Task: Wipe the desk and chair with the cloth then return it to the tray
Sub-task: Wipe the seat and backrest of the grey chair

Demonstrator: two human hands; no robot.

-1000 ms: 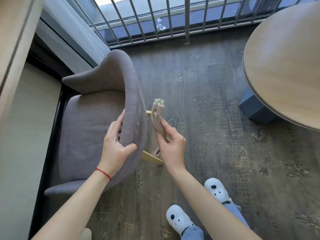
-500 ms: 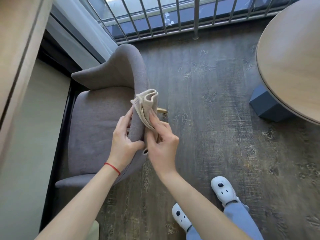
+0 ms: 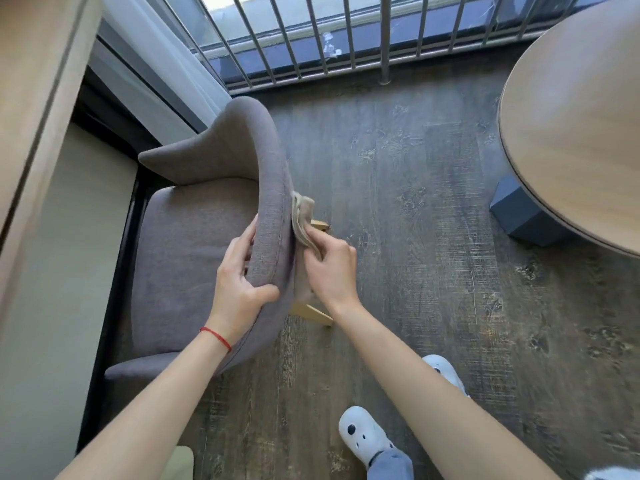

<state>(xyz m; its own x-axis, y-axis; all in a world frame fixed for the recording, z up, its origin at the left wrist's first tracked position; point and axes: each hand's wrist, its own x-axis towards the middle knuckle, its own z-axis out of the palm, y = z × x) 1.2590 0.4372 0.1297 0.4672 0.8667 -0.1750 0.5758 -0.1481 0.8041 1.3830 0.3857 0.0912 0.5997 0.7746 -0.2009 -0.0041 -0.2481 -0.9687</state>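
Seen from above, we grip the grey chair [image 3: 194, 244] with our left hand [image 3: 239, 289]: its fingers lie on the inner face of the curved backrest and the thumb hooks over the top edge, so the grip is pressed onto the padded rim. A red string [image 3: 215, 336] circles that wrist. Our right hand [image 3: 329, 268] works on the outer face of the same backrest, its grip pinching the folded beige cloth [image 3: 302, 220] and pressing it flat against the fabric just below the rim; the free end of the cloth stands up past the fingertips, touching the chair. Both hands thus face each other across the backrest, close but not touching. Two pale wooden legs [image 3: 313, 313] of the chair show beneath the right hand, one near the wrist and one beyond the cloth. The chair stands on the dark plank floor [image 3: 415, 237], beside a curtain [image 3: 162, 64] and before a metal railing [image 3: 311, 36] at the top of the view. The round wooden tabletop [image 3: 575, 133] lies well apart at the right, over a blue base [image 3: 523, 209]. Two white shoes [image 3: 360, 441] appear at the lower edge. A pale panel [image 3: 45, 98] fills the left side.
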